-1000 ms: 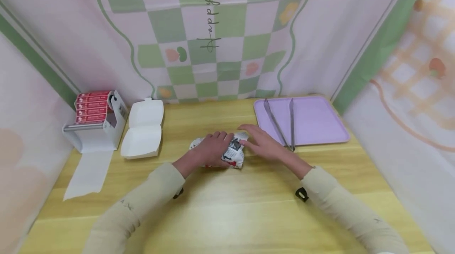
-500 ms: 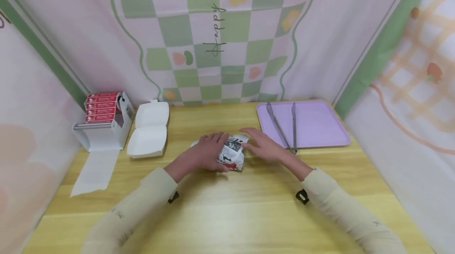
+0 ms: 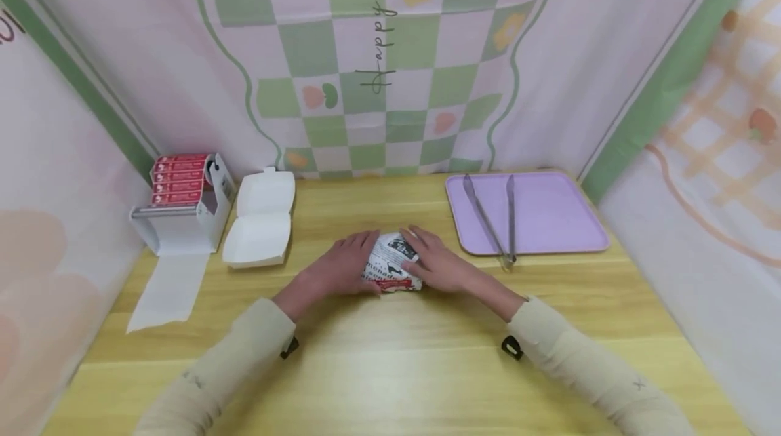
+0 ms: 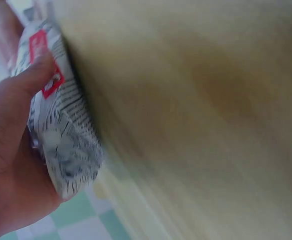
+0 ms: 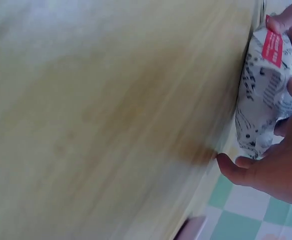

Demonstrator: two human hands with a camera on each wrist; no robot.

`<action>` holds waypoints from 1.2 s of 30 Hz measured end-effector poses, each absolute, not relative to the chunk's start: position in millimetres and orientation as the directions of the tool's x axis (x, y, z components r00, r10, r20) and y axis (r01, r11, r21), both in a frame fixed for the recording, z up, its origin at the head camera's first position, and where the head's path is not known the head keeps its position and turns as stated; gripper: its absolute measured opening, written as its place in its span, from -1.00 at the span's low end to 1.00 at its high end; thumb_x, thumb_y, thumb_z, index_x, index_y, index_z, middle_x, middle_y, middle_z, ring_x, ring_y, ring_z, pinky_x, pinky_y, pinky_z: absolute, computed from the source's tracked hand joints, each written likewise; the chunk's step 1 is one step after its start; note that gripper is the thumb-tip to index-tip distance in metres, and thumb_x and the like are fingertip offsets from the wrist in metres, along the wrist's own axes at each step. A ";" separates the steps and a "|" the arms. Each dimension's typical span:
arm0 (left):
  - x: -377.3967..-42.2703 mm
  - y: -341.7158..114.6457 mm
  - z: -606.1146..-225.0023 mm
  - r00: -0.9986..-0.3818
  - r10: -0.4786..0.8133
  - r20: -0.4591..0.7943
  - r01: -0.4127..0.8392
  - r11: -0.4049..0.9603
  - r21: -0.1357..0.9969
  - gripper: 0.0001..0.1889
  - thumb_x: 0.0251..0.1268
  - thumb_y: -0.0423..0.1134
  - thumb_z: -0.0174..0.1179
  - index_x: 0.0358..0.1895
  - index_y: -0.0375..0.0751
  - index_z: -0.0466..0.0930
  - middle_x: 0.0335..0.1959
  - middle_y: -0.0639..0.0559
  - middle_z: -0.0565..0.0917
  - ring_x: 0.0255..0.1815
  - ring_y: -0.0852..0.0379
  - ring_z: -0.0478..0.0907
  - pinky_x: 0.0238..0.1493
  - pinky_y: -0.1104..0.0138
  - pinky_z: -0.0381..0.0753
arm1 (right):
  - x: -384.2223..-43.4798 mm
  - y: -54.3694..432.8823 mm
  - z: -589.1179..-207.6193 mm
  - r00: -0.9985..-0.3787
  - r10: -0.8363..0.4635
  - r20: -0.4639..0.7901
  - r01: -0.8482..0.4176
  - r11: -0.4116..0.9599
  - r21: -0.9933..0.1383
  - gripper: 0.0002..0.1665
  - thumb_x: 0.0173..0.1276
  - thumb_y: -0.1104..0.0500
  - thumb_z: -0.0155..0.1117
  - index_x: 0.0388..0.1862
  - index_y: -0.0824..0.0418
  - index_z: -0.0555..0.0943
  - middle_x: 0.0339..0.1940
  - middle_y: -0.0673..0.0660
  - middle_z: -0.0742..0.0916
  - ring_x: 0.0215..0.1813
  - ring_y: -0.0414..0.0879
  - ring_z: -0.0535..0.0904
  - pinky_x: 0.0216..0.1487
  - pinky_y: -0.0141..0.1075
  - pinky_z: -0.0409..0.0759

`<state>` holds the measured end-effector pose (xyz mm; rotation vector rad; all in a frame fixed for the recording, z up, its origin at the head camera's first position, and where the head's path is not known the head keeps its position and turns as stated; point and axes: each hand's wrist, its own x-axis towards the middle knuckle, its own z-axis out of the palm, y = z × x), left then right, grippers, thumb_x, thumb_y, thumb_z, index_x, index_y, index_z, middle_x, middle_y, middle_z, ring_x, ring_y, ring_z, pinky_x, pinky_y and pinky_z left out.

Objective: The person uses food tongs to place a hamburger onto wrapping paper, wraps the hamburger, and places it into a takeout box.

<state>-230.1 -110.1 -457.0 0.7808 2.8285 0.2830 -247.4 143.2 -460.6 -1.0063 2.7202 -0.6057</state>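
Observation:
A parcel (image 3: 390,263) wrapped in white paper with black newsprint-style lettering lies on the wooden table between both hands. Its edge carries a red sticker (image 5: 273,49). My left hand (image 3: 348,264) grips the left side; in the left wrist view its thumb (image 4: 38,72) presses over the red sticker while the other fingers go behind the paper. From the right, my right hand (image 3: 441,265) holds the opposite side, thumb on top and fingers at the far edge. One finger (image 5: 231,170) sticks out past the parcel in the right wrist view. The contents are hidden.
At the back left stands a white dispenser (image 3: 183,229) with a roll of red stickers and a pale strip (image 3: 169,292) hanging onto the table. Beside it is an open white clamshell box (image 3: 257,241). A purple tray (image 3: 558,219) with metal tongs (image 3: 511,219) lies back right.
My left hand has slid leftwards along the parcel, uncovering more print. My right hand has closed in from beside the parcel onto its right side. The head view has shifted slightly.

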 end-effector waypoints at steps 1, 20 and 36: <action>-230.1 -114.4 -456.4 -0.845 0.519 -0.131 0.481 0.844 0.240 0.25 0.09 0.39 0.30 0.61 -0.25 -0.22 0.61 -0.24 0.06 0.60 -0.19 0.07 0.54 -0.10 0.19 | -247.9 145.1 -460.4 -0.757 -0.653 -0.032 -0.575 0.689 -0.441 -0.10 0.56 -0.11 0.03 0.63 0.27 -0.06 0.60 0.47 0.08 0.59 0.40 0.02 0.55 0.23 0.08; -210.7 -208.2 -430.7 -0.978 0.153 0.139 0.206 0.718 0.664 -0.46 0.38 -0.33 0.15 0.34 -0.53 0.29 0.23 -0.47 0.50 0.24 -0.35 0.46 0.28 -0.15 0.48 | -291.1 101.1 -401.4 -0.665 -0.728 -0.166 -0.649 0.674 -0.354 -0.20 0.35 -0.12 0.35 0.41 0.30 0.41 0.32 0.28 0.61 0.34 0.18 0.53 0.41 0.02 0.46; -203.1 -300.4 -459.7 -0.994 -0.107 -0.032 -0.104 0.793 0.601 -0.37 0.45 -0.33 -0.13 0.41 -0.75 0.00 0.32 -0.74 0.23 0.38 -0.59 0.19 0.46 -0.24 0.18 | -319.4 88.4 -415.1 -0.495 -0.694 -0.522 -0.544 0.716 -0.436 -0.15 0.18 -0.25 0.45 0.28 0.21 0.44 0.20 0.16 0.62 0.23 0.02 0.54 0.36 -0.08 0.47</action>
